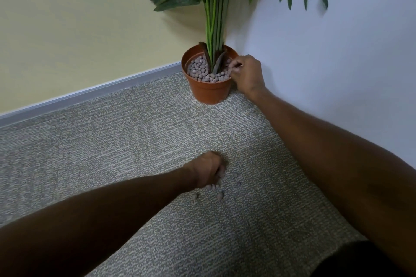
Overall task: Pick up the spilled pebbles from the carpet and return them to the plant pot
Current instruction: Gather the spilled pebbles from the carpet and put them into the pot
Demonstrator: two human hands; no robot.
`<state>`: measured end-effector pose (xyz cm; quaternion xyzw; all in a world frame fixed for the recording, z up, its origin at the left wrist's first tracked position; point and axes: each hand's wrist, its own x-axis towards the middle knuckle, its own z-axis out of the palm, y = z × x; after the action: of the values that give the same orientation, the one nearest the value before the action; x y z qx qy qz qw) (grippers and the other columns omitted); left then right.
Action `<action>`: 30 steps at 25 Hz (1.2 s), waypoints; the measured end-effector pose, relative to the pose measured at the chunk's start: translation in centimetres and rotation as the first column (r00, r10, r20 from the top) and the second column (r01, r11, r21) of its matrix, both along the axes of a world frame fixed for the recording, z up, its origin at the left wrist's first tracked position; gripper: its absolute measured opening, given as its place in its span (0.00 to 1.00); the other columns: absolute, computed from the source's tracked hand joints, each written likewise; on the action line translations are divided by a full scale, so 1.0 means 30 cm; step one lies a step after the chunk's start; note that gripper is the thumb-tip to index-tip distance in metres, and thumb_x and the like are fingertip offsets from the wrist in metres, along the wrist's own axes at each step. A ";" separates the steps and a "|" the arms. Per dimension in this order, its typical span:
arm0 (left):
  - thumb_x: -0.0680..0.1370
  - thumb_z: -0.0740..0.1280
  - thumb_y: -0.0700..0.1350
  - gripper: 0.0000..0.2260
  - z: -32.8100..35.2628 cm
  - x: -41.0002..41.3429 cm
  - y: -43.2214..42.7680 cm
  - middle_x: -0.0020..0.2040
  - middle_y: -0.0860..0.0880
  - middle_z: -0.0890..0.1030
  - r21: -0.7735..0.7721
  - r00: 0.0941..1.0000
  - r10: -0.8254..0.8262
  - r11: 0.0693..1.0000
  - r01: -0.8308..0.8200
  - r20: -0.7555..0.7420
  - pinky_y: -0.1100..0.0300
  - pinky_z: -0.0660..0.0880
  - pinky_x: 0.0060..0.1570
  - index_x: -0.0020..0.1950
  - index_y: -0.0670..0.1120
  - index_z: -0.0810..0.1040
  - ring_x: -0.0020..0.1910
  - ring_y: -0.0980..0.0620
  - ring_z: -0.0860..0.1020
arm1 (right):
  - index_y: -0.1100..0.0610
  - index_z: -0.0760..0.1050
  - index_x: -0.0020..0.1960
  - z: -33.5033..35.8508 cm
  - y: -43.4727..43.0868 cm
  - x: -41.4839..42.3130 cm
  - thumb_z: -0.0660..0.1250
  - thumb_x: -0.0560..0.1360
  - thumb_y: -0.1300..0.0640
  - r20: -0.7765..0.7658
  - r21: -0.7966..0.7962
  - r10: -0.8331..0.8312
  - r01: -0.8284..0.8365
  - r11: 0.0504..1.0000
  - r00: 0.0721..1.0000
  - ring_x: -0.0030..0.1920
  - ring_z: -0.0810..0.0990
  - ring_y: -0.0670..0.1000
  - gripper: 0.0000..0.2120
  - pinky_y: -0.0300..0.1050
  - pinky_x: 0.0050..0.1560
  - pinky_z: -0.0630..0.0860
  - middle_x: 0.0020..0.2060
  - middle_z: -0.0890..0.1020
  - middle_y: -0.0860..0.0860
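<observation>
Hands (246,73) at pot (209,91), pebbles (217,192)

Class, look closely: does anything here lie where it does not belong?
Yes. A few small pinkish-grey pebbles lie loose on the grey woven carpet, beside the left hand, though they match the fill of the round orange plastic pot.

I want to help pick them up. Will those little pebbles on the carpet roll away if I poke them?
Probably a bit: the spilled pebbles look small and roundish, so a poke could scoot them. The carpet looks nubbly, which likely stops them soon. They seem light; the left hand gathers several together.
</observation>
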<state>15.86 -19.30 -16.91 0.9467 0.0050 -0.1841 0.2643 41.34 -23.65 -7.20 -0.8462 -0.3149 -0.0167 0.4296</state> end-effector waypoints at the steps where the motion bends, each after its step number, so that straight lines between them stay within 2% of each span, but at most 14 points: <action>1: 0.75 0.67 0.36 0.07 0.003 0.000 0.014 0.43 0.49 0.82 0.008 0.999 0.028 1.000 -0.028 0.023 0.63 0.75 0.38 0.40 0.48 0.78 0.38 0.54 0.80 | 0.63 0.85 0.50 -0.002 -0.006 0.003 0.73 0.75 0.68 -0.011 0.016 -0.010 0.010 1.000 1.000 0.45 0.83 0.46 0.05 0.31 0.47 0.80 0.50 0.86 0.56; 2: 0.74 0.68 0.37 0.05 0.008 0.001 0.027 0.43 0.49 0.83 0.008 0.998 0.050 0.999 -0.050 0.046 0.61 0.76 0.40 0.41 0.46 0.80 0.41 0.53 0.81 | 0.63 0.84 0.51 -0.005 -0.015 0.007 0.73 0.75 0.68 -0.023 0.025 -0.020 0.020 0.999 1.000 0.45 0.82 0.46 0.05 0.27 0.45 0.77 0.51 0.86 0.56; 4: 0.73 0.70 0.37 0.04 0.026 0.009 0.051 0.42 0.50 0.84 -0.036 0.992 0.108 0.994 -0.105 0.070 0.60 0.79 0.44 0.41 0.45 0.81 0.42 0.53 0.82 | 0.63 0.83 0.51 -0.012 -0.032 0.011 0.73 0.76 0.66 -0.030 0.037 -0.026 0.027 0.999 0.999 0.42 0.82 0.44 0.05 0.26 0.43 0.75 0.49 0.86 0.55; 7: 0.73 0.73 0.37 0.02 0.081 0.053 0.097 0.41 0.50 0.85 -0.130 0.965 0.241 0.965 -0.227 0.103 0.64 0.78 0.42 0.42 0.43 0.82 0.40 0.55 0.82 | 0.61 0.83 0.48 -0.030 -0.068 -0.002 0.72 0.75 0.65 -0.001 0.020 0.007 -0.007 1.000 1.000 0.38 0.81 0.40 0.02 0.29 0.42 0.76 0.44 0.85 0.52; 10: 0.73 0.74 0.37 0.02 0.165 0.128 0.156 0.41 0.50 0.85 -0.201 0.905 0.393 0.911 -0.360 0.162 0.68 0.78 0.40 0.44 0.41 0.83 0.40 0.58 0.84 | 0.59 0.82 0.45 -0.062 -0.128 -0.006 0.70 0.74 0.64 0.027 -0.034 0.029 -0.028 0.999 0.999 0.37 0.77 0.38 0.03 0.31 0.40 0.73 0.41 0.83 0.50; 13: 0.72 0.75 0.35 0.04 0.253 0.198 0.215 0.40 0.50 0.85 -0.397 0.787 0.599 0.764 -0.508 0.145 0.71 0.77 0.32 0.46 0.38 0.83 0.34 0.64 0.82 | 0.60 0.83 0.46 -0.101 -0.171 -0.011 0.70 0.74 0.63 -0.051 -0.163 0.074 -0.081 0.983 0.996 0.39 0.80 0.45 0.03 0.42 0.44 0.80 0.42 0.83 0.51; 15: 0.71 0.76 0.34 0.05 0.316 0.242 0.242 0.41 0.47 0.86 -0.503 0.716 0.687 0.664 -0.553 0.120 0.66 0.81 0.34 0.46 0.38 0.83 0.36 0.58 0.84 | 0.61 0.83 0.46 -0.119 -0.192 -0.023 0.71 0.74 0.63 -0.109 -0.270 0.152 -0.176 0.947 0.982 0.42 0.82 0.49 0.03 0.49 0.50 0.83 0.42 0.85 0.53; 18: 0.71 0.76 0.34 0.05 0.414 0.320 0.294 0.44 0.46 0.86 -0.591 0.621 0.776 0.552 -0.588 0.108 0.62 0.84 0.42 0.42 0.41 0.83 0.45 0.49 0.86 | 0.61 0.84 0.46 -0.134 -0.212 -0.045 0.71 0.74 0.63 -0.160 -0.388 0.231 -0.276 0.879 0.960 0.45 0.84 0.52 0.04 0.53 0.55 0.82 0.44 0.87 0.55; 20: 0.69 0.78 0.34 0.06 0.465 0.386 0.336 0.45 0.44 0.87 -0.565 0.544 0.827 0.520 -0.640 0.145 0.56 0.85 0.45 0.42 0.43 0.85 0.47 0.47 0.86 | 0.59 0.84 0.44 -0.138 -0.220 -0.057 0.71 0.74 0.62 -0.162 -0.467 0.260 -0.306 0.830 0.952 0.48 0.85 0.53 0.03 0.54 0.56 0.82 0.46 0.87 0.55; 23: 0.67 0.79 0.35 0.11 0.488 0.474 0.383 0.47 0.40 0.87 -0.499 0.467 0.865 0.491 -0.714 0.184 0.48 0.85 0.49 0.48 0.38 0.87 0.48 0.43 0.87 | 0.55 0.77 0.37 -0.140 -0.231 -0.075 0.66 0.75 0.58 -0.136 -0.631 0.274 -0.296 0.717 0.952 0.54 0.85 0.55 0.07 0.53 0.57 0.81 0.49 0.87 0.54; 24: 0.66 0.80 0.36 0.12 0.484 0.499 0.390 0.47 0.41 0.87 -0.485 0.448 0.877 0.472 -0.736 0.173 0.50 0.85 0.49 0.49 0.38 0.86 0.47 0.44 0.87 | 0.55 0.78 0.39 -0.146 -0.235 -0.076 0.65 0.75 0.58 -0.108 -0.694 0.283 -0.276 0.665 0.953 0.55 0.84 0.57 0.06 0.53 0.57 0.81 0.50 0.86 0.55; 26: 0.67 0.80 0.37 0.11 0.474 0.539 0.393 0.44 0.45 0.86 -0.463 0.421 0.890 0.451 -0.763 0.173 0.59 0.85 0.44 0.48 0.39 0.86 0.40 0.52 0.85 | 0.58 0.78 0.45 -0.171 -0.257 -0.064 0.66 0.76 0.60 -0.091 -0.816 0.283 -0.235 0.529 0.955 0.55 0.84 0.60 0.04 0.53 0.56 0.82 0.50 0.85 0.60; 28: 0.69 0.78 0.38 0.05 0.475 0.571 0.392 0.40 0.49 0.86 -0.453 0.420 0.885 0.465 -0.761 0.202 0.66 0.82 0.38 0.44 0.42 0.87 0.33 0.60 0.82 | 0.65 0.79 0.45 -0.189 -0.293 -0.045 0.69 0.77 0.62 -0.247 -0.876 0.185 -0.301 0.377 0.951 0.47 0.87 0.61 0.06 0.54 0.48 0.85 0.45 0.85 0.63; 30: 0.72 0.76 0.38 0.04 0.477 0.582 0.392 0.42 0.48 0.87 -0.493 0.407 0.890 0.454 -0.742 0.206 0.61 0.84 0.42 0.45 0.43 0.88 0.35 0.55 0.83 | 0.67 0.79 0.42 -0.189 -0.330 -0.030 0.72 0.76 0.63 -0.359 -0.881 0.081 -0.366 0.300 0.930 0.37 0.86 0.59 0.07 0.49 0.37 0.84 0.41 0.86 0.63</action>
<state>33.32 -7.54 -2.61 0.7740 0.3843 0.1914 0.4654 40.45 -33.55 -12.85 -0.8788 -0.3259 0.3331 -0.1027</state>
